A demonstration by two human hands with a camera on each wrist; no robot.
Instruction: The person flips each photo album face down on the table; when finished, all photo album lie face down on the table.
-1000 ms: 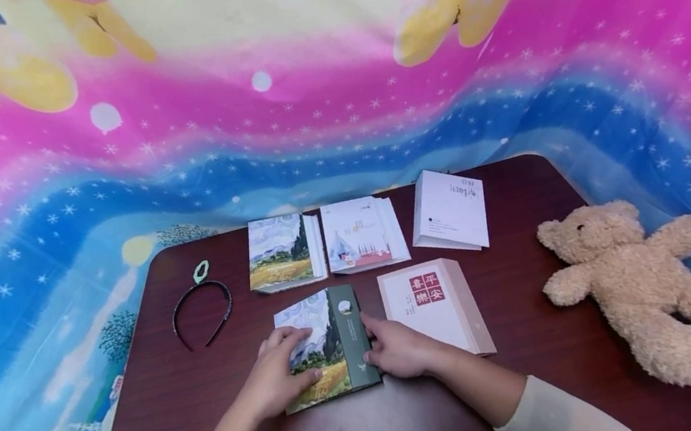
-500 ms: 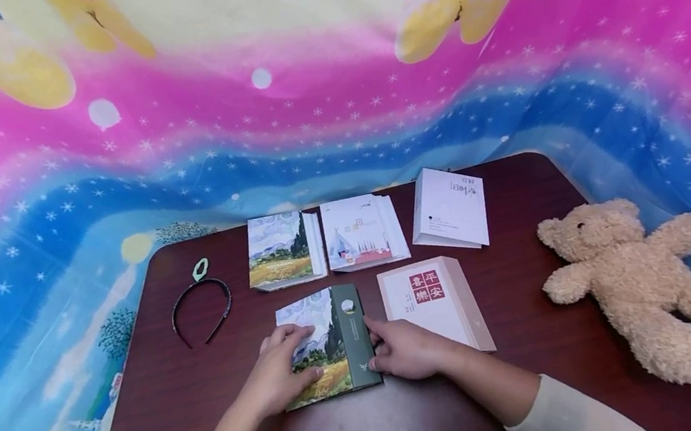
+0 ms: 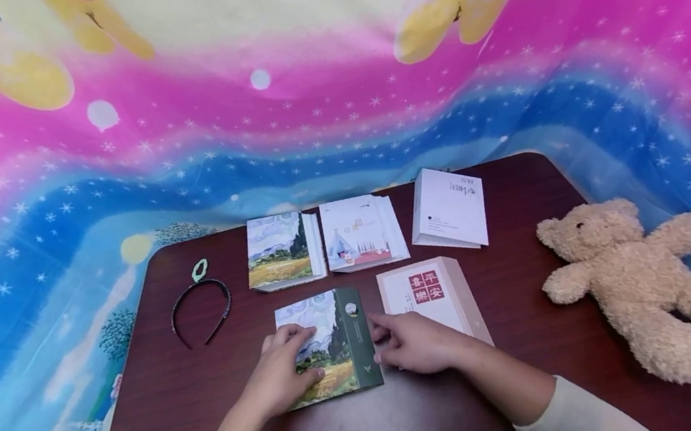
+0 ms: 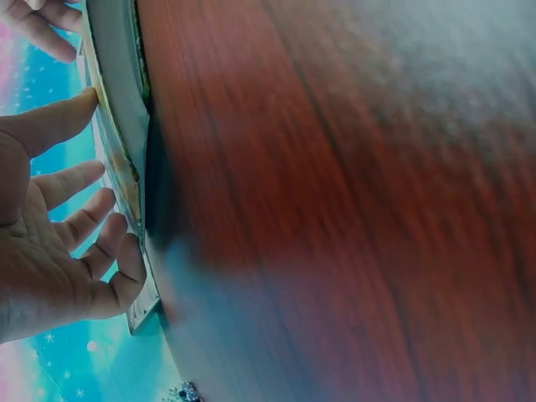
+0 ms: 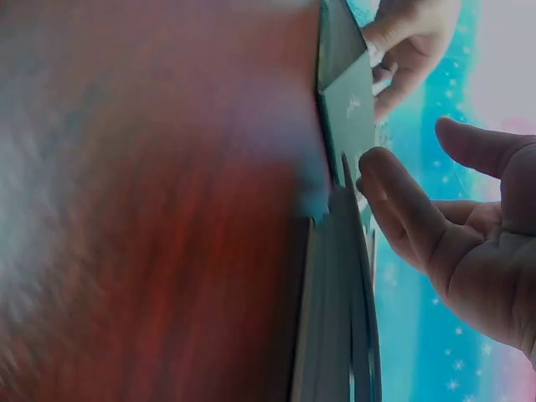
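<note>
A case with a painted landscape cover point(image 3: 319, 344) and a dark green spine point(image 3: 361, 339) lies on the table. My left hand point(image 3: 277, 375) rests on its left part, thumb and index fingertip on the cover. In the left wrist view, the left fingers point(image 4: 109, 205) are bent loosely along the case, and its hollow end point(image 4: 121, 75) shows. My right hand point(image 3: 419, 343) is beside the spine with fingers loosely bent; in the right wrist view its thumb is off the case and nothing is held. Whether its fingertips touch the spine point(image 5: 350, 105), I cannot tell.
A cream box with red characters point(image 3: 422, 314) lies partly under the right forearm. Behind are a landscape card stack point(image 3: 275, 253), a white card stack point(image 3: 357, 235) and a standing white folded card point(image 3: 448, 210). A headband point(image 3: 200, 298) lies left, a teddy bear point(image 3: 632, 281) right.
My right hand has drawn slightly to the right, away from the case's spine. The case has shifted a little to the right. My left hand has stayed nearly still on the cover.
</note>
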